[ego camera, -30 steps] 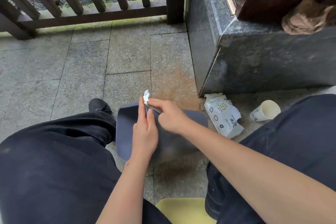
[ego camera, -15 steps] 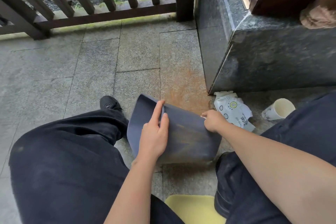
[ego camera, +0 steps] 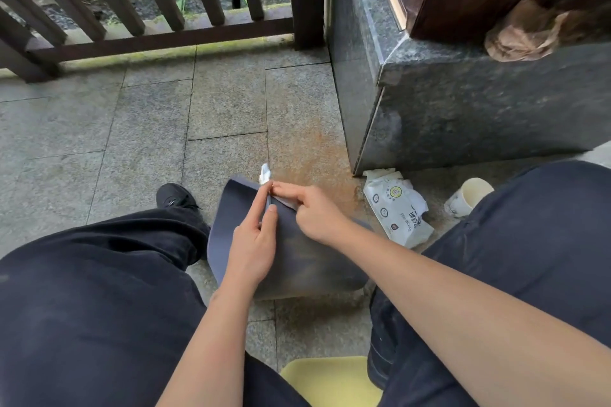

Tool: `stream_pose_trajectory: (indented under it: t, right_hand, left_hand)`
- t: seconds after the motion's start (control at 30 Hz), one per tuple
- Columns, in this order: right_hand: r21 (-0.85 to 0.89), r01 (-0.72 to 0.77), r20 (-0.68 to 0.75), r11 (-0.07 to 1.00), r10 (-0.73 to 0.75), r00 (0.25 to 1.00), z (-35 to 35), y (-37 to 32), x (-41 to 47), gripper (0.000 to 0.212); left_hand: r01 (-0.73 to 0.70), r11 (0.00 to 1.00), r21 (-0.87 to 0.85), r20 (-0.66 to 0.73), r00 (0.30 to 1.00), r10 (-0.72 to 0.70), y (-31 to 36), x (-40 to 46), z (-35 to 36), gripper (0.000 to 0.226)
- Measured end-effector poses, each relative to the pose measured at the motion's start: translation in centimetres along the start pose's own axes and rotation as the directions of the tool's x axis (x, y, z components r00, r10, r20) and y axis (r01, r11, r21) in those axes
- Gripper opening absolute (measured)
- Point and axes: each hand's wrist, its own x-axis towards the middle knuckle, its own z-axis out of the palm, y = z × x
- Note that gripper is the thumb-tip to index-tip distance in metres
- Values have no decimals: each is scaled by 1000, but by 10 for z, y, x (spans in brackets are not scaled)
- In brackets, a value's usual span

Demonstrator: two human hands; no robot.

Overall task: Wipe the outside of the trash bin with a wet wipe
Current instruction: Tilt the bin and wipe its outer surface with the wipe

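Item, nearest you: a yellow pad (ego camera: 330,380) on the floor between your dark-trousered legs. Item: the trash bin (ego camera: 307,261), dark blue, lying on its side on the stone floor between your knees, rim pointing away from you. Item: your left hand (ego camera: 254,241), fingers clasping the bin's rim at its upper left part, thumb on the outer wall, steadying it as it did half a second ago. Item: your right hand (ego camera: 314,208), which half a second ago sat at the right end of the rim, has come back left and now pinches the wet wipe (ego camera: 265,173) against the rim beside your left fingertips; a white tuft of the wipe sticks out past the edge. Reading: one pass along the rim edge looks finished, another is starting; the broad outer wall probably remains. Item, right and farther: wipe packet (ego camera: 398,211), opened, beside a tipped paper cup (ego camera: 469,196), both at the foot of the granite plinth (ego camera: 479,102).
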Motion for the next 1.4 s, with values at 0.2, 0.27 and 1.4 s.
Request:
stream_pose_trajectory:
  t: [0.2, 0.27, 1.4]
  right_hand:
    - [-333, -404, -225, 852, 344, 912, -32, 76, -25, 57]
    - [-328, -546, -287, 771, 470, 835, -38, 94, -31, 51]
    - [-69, -658, -497, 750, 546, 675, -35, 80, -45, 42]
  left_hand:
    - [-9, 1000, 5, -4, 1000, 9, -4, -5, -1, 41]
    - [-18, 1000, 5, 22, 1000, 18, -4, -4, -1, 41]
    - [186, 968, -168, -140, 968, -210, 2, -14, 14, 53]
